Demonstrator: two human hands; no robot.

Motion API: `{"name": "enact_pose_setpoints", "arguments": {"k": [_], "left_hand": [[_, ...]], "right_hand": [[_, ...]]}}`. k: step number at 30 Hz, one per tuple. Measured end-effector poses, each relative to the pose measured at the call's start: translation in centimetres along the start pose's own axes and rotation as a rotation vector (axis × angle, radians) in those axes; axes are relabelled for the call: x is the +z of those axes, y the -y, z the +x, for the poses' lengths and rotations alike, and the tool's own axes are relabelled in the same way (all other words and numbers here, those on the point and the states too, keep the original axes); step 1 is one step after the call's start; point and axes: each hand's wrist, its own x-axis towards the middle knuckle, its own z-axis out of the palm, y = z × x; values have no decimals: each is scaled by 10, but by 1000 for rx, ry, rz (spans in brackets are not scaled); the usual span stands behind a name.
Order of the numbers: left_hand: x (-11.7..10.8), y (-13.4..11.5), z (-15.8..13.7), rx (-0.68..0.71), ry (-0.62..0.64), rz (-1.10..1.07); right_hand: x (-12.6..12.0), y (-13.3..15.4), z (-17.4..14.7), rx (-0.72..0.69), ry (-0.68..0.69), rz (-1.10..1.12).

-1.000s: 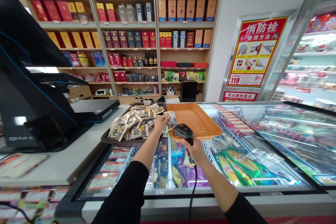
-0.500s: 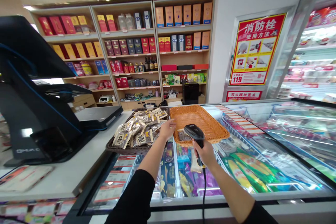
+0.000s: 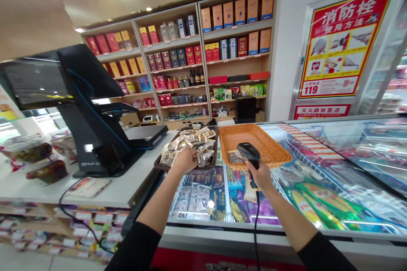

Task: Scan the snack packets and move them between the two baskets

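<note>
The person's right hand (image 3: 263, 176) has its grip wrapped round a black scanner (image 3: 249, 151), partly hiding a packet (image 3: 233, 158) in the orange basket (image 3: 251, 135), while the left hand (image 3: 185, 160) has moved back to the packets (image 3: 181, 140) heaped in the dark basket (image 3: 203, 170), its hold unclear, with shelves (image 3: 232, 66) beyond.

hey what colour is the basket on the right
The basket on the right is woven orange, seen best in the head view.

a black checkout terminal (image 3: 90, 123) is standing on the white counter (image 3: 133, 182), liquor boxes (image 3: 190, 56) are lining wooden shelves (image 3: 225, 68), and a fire-hydrant poster (image 3: 345, 46) is hanging at right.
</note>
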Motion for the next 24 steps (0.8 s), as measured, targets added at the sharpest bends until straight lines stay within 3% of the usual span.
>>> {"name": "enact_pose_setpoints", "arguments": {"k": [3,7,15,17,20,24], "left_hand": [[-2,10,-6,58,71,80],[-5,8,2,18,204,138],[-12,9,18,72,304,218],[-13,12,20,106,267,184],[-11,18,24,156,61,45],[-4,14,29,47,-198,-221]], "right_hand": [[0,3,-3,-7,-12,-16],[-2,7,-5,1,-32,9],[-2,1,-1,22,-58,78],[-2,0,0,24,-62,102],[-1,0,0,30,-60,111],[-1,1,0,45,-44,110]]}}
